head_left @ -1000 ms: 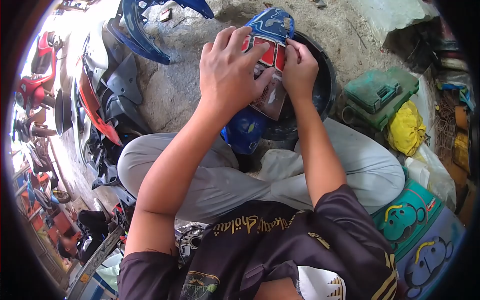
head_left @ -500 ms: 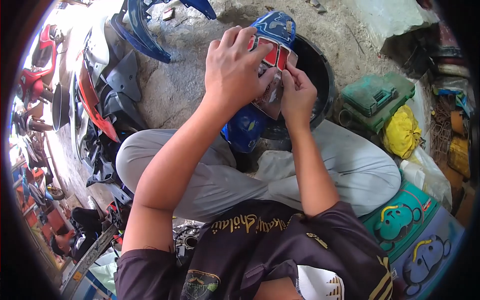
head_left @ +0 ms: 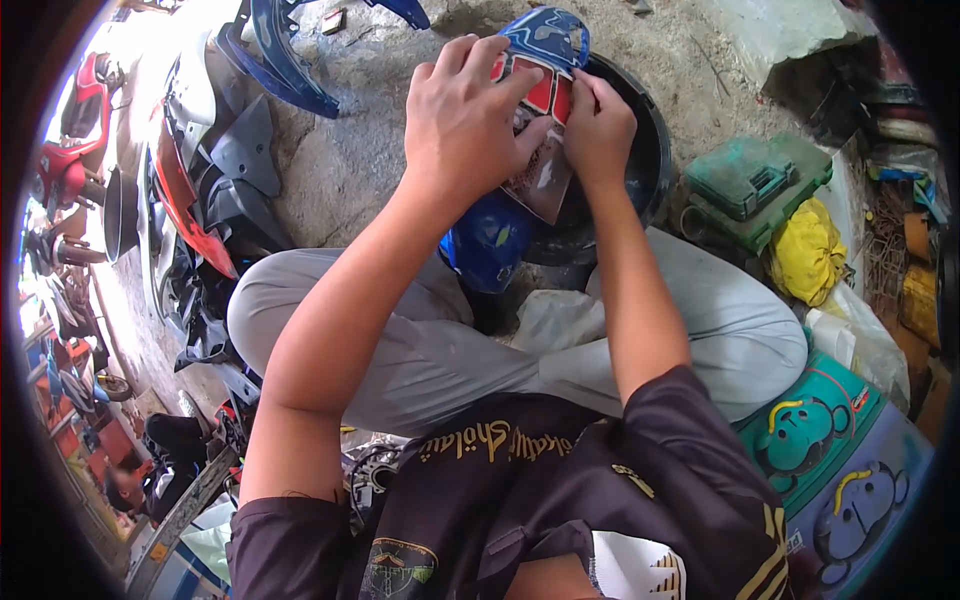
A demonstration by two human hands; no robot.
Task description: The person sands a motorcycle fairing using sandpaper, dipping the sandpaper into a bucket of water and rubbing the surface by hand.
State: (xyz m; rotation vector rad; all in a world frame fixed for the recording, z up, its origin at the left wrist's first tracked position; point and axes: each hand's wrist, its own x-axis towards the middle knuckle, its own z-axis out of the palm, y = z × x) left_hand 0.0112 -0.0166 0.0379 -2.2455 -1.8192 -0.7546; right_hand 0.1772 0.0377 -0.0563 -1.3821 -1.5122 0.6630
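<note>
A blue motorcycle body panel (head_left: pixel 553 38) with white line graphics leans over a black basin (head_left: pixel 652 130). A red-and-clear sticker sheet (head_left: pixel 540 190) lies across the panel, its lower corner hanging free. My left hand (head_left: pixel 465 115) rests on the sheet and panel with fingers spread. At the sheet's right edge, my right hand (head_left: pixel 600 125) is closed in a pinch near the red blocks; the fingertips are partly hidden. The panel's lower blue end (head_left: pixel 490 245) shows below my left wrist.
Blue curved panels (head_left: pixel 285 60) lie on the concrete at the upper left, near a heap of dark body parts (head_left: pixel 235 190). To the right are a green tool case (head_left: pixel 750 180), a yellow bag (head_left: pixel 805 250) and a teal box (head_left: pixel 815 410). My crossed legs are below the basin.
My right hand has shifted upward along the sticker's edge, toward the blue top. The panel and sheet sit slightly higher in view. My left hand stays spread on them.
</note>
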